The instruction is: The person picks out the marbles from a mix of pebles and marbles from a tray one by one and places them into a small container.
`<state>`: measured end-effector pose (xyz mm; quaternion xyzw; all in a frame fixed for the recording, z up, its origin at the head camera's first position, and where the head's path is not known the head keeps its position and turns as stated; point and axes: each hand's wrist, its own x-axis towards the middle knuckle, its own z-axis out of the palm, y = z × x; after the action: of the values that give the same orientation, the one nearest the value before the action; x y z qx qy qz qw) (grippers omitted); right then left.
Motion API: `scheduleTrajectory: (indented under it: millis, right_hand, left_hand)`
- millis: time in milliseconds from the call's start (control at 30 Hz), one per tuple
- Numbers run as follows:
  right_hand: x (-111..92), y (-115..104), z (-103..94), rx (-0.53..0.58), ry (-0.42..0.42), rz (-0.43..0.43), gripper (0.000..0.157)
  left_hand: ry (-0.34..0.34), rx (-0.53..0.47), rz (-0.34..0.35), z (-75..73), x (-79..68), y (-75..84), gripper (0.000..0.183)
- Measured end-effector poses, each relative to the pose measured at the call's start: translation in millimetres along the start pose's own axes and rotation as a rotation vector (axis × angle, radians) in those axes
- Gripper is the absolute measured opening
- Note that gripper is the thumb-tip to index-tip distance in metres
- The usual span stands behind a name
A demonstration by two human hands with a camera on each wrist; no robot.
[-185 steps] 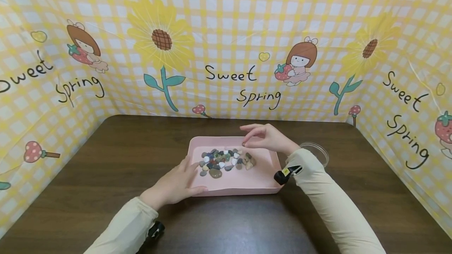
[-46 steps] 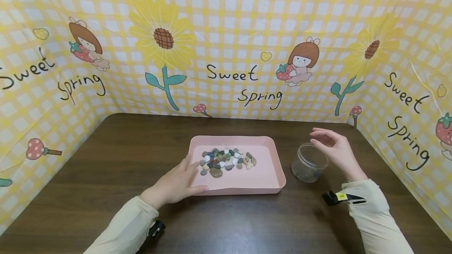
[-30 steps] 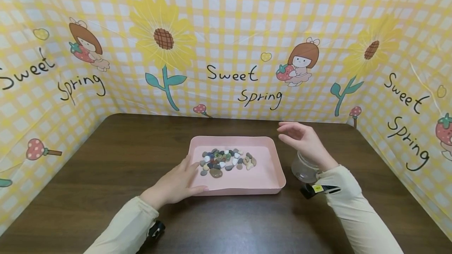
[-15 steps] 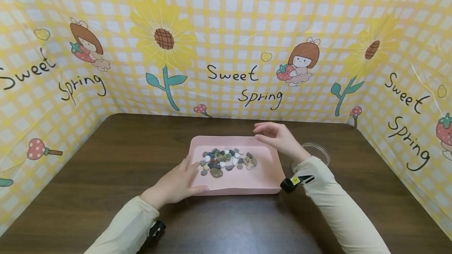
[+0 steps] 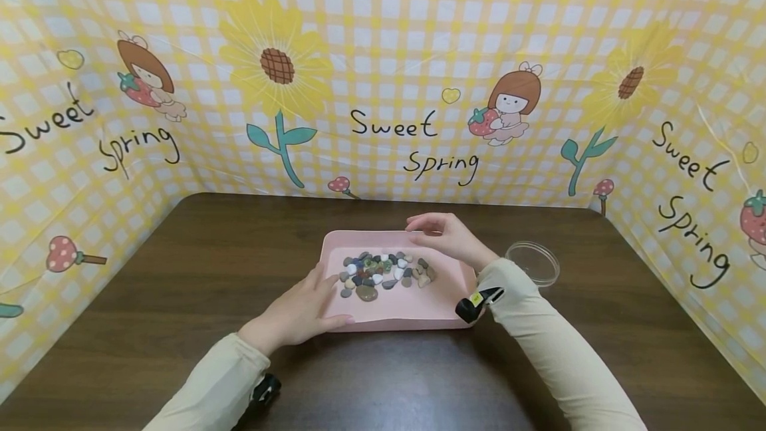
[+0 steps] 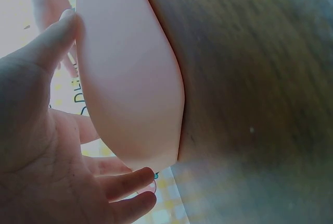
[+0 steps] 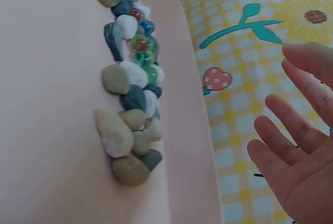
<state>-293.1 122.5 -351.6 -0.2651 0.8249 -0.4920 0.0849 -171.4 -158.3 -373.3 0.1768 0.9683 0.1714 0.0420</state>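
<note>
A pink rectangular tray (image 5: 451,304) lies on the table and holds a cluster of pebbles (image 7: 117,133) in grey, white and tan, with several clear glass marbles (image 7: 140,52) among them. My left hand (image 5: 293,314) rests at the tray's left front corner, thumb on the front rim and relaxed fingers along the left side. Over the tray's back right part hovers my right hand (image 5: 449,238). Its fingers (image 7: 281,140) are spread and loosely bent, with nothing between them in the right wrist view. Right of the tray stands a clear round jar (image 5: 532,263), its lower part hidden behind the right sleeve.
The dark wooden table (image 5: 239,251) extends around the tray on all sides. A yellow checked cloth (image 5: 383,52) with printed sunflowers and lettering hangs along the back and both sides. A black wrist camera (image 5: 469,310) sits over the tray's right edge.
Earlier my right hand pinched a small dark thing over the tray, then was beside the jar's mouth. Since then it has swung left, back over the tray. The left hand has stayed put.
</note>
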Motion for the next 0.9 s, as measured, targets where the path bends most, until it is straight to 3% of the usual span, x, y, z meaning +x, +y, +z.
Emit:
scheduleTrajectory:
  millis: [367,733,900]
  right_hand:
    - [15,11,10.1,0.051,-0.099,0.046,0.033]
    - [22,18,23.3,-0.055,-0.194,0.058,0.026]
    - [27,27,29.6,-0.075,-0.243,0.014,0.025]
  left_hand:
    - [-0.002,0.010,-0.006,0.0,0.6,0.0,0.081]
    - [-0.003,0.012,-0.006,0.3,0.7,0.1,0.081]
    - [-0.004,0.013,-0.001,-0.3,0.6,0.8,0.082]
